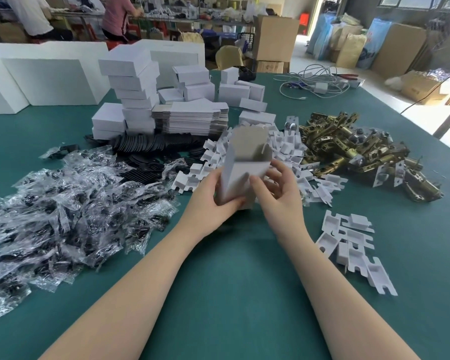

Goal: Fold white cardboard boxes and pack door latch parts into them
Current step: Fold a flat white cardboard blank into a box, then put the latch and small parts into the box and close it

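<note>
A white cardboard box [244, 162] stands on end above the green table [231, 281], its far end open with flaps up and its grey-brown inside showing. My left hand [213, 196] grips its lower left side, fingers curled under the near end. My right hand [278, 188] holds the right side with the thumb pressed on the front face. Brass door latch parts [353, 149] lie heaped at the right. Flat unfolded box blanks [190, 118] are stacked behind the box.
Clear bags of black parts [63, 203] cover the left of the table. Black plates [151, 146] and white cardboard inserts [283, 149] lie behind my hands; more inserts [353, 248] sit at the right. Folded white boxes [133, 92] stack at the back, cables [315, 81] beyond.
</note>
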Demonstrator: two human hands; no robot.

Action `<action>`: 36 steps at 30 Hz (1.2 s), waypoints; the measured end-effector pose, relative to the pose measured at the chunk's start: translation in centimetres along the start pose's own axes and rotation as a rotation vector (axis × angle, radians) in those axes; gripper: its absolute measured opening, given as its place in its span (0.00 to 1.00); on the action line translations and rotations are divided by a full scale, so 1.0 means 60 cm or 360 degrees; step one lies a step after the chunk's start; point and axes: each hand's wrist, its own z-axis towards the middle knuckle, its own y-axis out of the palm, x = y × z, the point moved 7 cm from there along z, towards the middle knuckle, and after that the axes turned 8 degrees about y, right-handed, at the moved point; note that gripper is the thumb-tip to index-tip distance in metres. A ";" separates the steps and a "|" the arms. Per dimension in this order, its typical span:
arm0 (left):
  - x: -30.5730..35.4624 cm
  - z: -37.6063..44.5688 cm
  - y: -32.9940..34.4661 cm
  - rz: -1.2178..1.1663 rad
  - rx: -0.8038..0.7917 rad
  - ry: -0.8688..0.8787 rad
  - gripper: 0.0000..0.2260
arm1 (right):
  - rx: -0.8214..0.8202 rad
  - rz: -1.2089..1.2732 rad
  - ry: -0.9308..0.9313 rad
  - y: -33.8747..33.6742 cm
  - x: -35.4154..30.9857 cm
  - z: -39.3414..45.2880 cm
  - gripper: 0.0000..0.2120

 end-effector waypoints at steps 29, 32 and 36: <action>-0.011 0.015 -0.002 0.0016 0.0022 0.0028 0.21 | 0.0376 -0.3008 -0.0074 -0.262 -0.081 0.202 0.15; -0.014 0.015 -0.002 0.0002 0.0024 0.0021 0.21 | 0.0405 -0.3075 -0.0242 -0.265 -0.075 0.203 0.14; -0.015 0.016 -0.001 0.0005 0.0020 0.0032 0.21 | 0.0504 -0.3027 -0.0317 -0.265 -0.077 0.208 0.12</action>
